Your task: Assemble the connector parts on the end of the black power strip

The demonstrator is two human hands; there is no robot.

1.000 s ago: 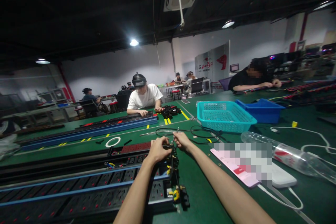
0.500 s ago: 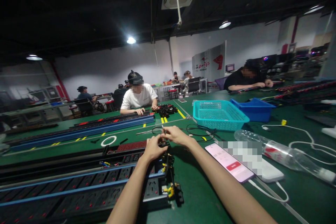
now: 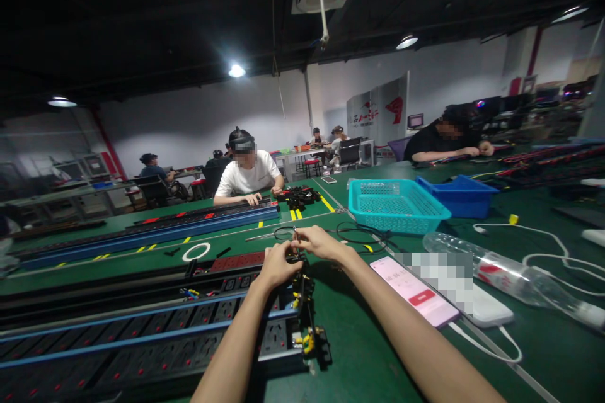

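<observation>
Both hands meet at the far right end of the black socket strips (image 3: 189,321). My left hand (image 3: 278,264) has its fingers bent together at the strip's end, and what they grip is too small to make out. My right hand (image 3: 314,242) pinches something small and thin between thumb and fingertips, just beside the left fingertips. Below them, wires and yellow-and-black end parts (image 3: 307,341) stick out from the strips. A thin black cable (image 3: 352,230) lies on the green table just beyond my right hand.
Right of my arms lie a phone (image 3: 411,293), a white power bank (image 3: 486,305) and a plastic bottle (image 3: 515,277). Farther back stand a turquoise basket (image 3: 399,204) and a blue bin (image 3: 463,198). A person (image 3: 246,170) works across the table by black parts (image 3: 299,197).
My hands stay at the strip's end, with only a slight shift of the right fingers. The view has moved very slightly.
</observation>
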